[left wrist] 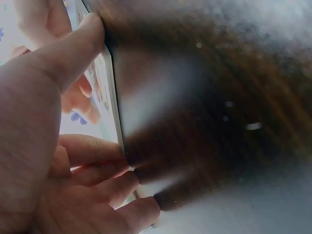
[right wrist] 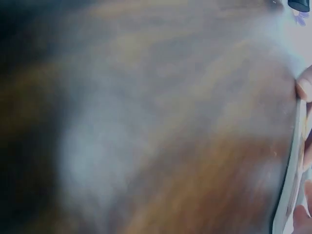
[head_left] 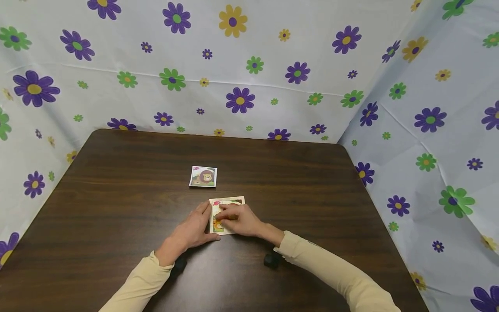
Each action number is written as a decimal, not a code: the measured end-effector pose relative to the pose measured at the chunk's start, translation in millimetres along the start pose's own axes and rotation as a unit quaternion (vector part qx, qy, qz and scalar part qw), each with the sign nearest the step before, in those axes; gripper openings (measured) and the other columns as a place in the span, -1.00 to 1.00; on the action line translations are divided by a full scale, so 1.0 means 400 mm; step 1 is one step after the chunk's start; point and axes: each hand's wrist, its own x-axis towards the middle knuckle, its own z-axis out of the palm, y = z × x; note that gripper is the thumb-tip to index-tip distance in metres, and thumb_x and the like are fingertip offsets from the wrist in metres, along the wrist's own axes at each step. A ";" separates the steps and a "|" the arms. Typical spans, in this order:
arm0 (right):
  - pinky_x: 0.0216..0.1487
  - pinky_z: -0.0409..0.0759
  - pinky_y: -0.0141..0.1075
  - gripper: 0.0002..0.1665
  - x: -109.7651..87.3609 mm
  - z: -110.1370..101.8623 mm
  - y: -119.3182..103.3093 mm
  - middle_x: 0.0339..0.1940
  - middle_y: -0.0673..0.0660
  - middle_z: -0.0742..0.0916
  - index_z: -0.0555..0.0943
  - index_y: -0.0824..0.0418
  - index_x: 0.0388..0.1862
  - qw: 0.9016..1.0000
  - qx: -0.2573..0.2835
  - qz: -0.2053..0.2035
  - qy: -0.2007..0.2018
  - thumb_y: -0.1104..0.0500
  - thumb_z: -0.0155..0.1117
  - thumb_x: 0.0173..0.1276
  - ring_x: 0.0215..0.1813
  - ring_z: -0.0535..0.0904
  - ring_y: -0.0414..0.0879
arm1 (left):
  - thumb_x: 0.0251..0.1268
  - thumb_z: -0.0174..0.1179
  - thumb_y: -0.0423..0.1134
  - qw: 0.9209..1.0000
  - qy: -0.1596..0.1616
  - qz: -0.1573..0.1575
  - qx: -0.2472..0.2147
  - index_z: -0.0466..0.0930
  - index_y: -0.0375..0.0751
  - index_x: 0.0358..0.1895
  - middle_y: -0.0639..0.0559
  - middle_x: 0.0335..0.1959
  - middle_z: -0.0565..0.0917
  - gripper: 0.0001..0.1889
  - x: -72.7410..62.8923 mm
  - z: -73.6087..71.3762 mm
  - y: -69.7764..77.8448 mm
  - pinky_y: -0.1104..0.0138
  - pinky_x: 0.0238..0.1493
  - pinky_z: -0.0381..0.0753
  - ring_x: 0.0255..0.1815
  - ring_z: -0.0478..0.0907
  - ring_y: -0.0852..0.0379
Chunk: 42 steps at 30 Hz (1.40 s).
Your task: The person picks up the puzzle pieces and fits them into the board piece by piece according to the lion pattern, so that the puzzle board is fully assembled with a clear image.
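A small square picture board (head_left: 215, 232) with a pale raised border and a colourful animal picture lies on the brown table. My left hand (head_left: 192, 227) rests along its left side, the fingers stretched against that edge and the thumb at the near left corner. In the left wrist view, the fingertips (left wrist: 139, 212) meet the table beside the board's thin edge (left wrist: 116, 105). Over the picture is my right hand (head_left: 243, 220), its fingertips bent down onto the left half and covering much of it. I cannot tell whether it pinches a piece there.
A white-edged lion picture card (head_left: 203, 177) lies beyond the board, slightly to the left. Dark wrist devices (head_left: 271, 260) hang under the forearms. A flowered cloth (head_left: 249, 65) hangs along the table's back and sides.
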 end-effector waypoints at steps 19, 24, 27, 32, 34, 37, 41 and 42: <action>0.26 0.42 -0.26 -0.67 0.001 -0.010 -0.011 -0.01 0.09 0.73 0.71 0.26 -0.02 0.995 -0.077 -0.035 -0.057 0.26 0.40 0.21 0.27 0.49 0.07 | -0.03 0.48 0.01 1.000 -0.002 0.000 0.002 0.18 -0.65 0.31 -0.52 0.33 0.24 0.00 0.000 0.000 0.000 -0.13 0.26 0.30 0.36 0.20 -0.38; 0.25 0.42 -0.26 -0.54 0.001 -0.026 -0.009 0.03 0.13 0.71 0.65 0.33 0.06 0.999 -0.039 0.006 -0.020 0.30 0.46 0.12 0.28 0.48 0.07 | -0.06 0.49 -0.01 1.000 0.004 0.002 0.004 0.20 -0.64 0.30 -0.51 0.31 0.27 -0.01 0.000 -0.004 0.004 -0.14 0.24 0.32 0.34 0.23 -0.37; 0.27 0.41 -0.26 -0.56 -0.003 -0.024 -0.006 0.01 0.09 0.72 0.68 0.27 0.03 0.998 -0.053 0.013 -0.034 0.25 0.47 0.12 0.30 0.46 0.04 | -0.05 0.49 0.00 1.000 -0.002 -0.003 0.008 0.20 -0.63 0.31 -0.50 0.32 0.27 -0.01 -0.002 -0.007 0.005 -0.15 0.23 0.32 0.35 0.22 -0.36; 0.30 0.39 -0.19 -0.66 -0.008 -0.008 -0.005 -0.05 0.04 0.74 0.72 0.20 -0.03 0.995 -0.084 -0.007 -0.048 0.19 0.44 0.18 0.29 0.47 0.06 | -0.01 0.46 0.01 1.000 -0.010 -0.010 0.005 0.18 -0.63 0.32 -0.50 0.33 0.25 -0.01 -0.005 -0.009 0.006 -0.14 0.26 0.29 0.37 0.19 -0.37; 0.32 0.36 -0.14 -0.69 -0.006 -0.006 -0.005 -0.05 0.05 0.75 0.73 0.21 -0.05 0.994 -0.095 -0.024 -0.049 0.19 0.43 0.20 0.28 0.47 0.09 | -0.02 0.47 0.01 1.000 -0.005 -0.007 0.006 0.19 -0.64 0.31 -0.50 0.32 0.26 -0.02 -0.004 -0.008 0.005 -0.13 0.27 0.29 0.36 0.20 -0.37; 0.36 0.30 -0.08 -0.72 -0.003 -0.005 -0.007 -0.01 0.04 0.74 0.74 0.18 -0.06 0.989 -0.120 -0.052 -0.070 0.18 0.40 0.23 0.30 0.45 0.11 | -0.02 0.46 0.01 1.000 -0.004 -0.007 0.008 0.20 -0.64 0.30 -0.50 0.32 0.26 -0.02 -0.002 -0.006 0.004 -0.12 0.28 0.28 0.36 0.21 -0.37; 0.35 0.29 -0.02 -0.75 -0.001 -0.006 -0.008 0.04 0.02 0.71 0.74 0.12 -0.07 0.976 -0.169 -0.090 -0.101 0.15 0.36 0.27 0.32 0.42 0.13 | -0.01 0.46 0.02 1.000 -0.008 -0.007 0.009 0.19 -0.64 0.31 -0.51 0.33 0.25 -0.01 -0.003 -0.006 0.002 -0.13 0.26 0.29 0.36 0.19 -0.38; 0.34 0.30 -0.02 -0.75 0.000 -0.006 -0.009 0.04 0.02 0.71 0.75 0.11 -0.07 0.974 -0.179 -0.097 -0.103 0.15 0.36 0.28 0.32 0.43 0.14 | -0.01 0.46 0.01 1.000 -0.008 -0.007 0.007 0.18 -0.65 0.31 -0.52 0.33 0.25 -0.01 -0.003 -0.007 0.002 -0.14 0.26 0.30 0.36 0.19 -0.38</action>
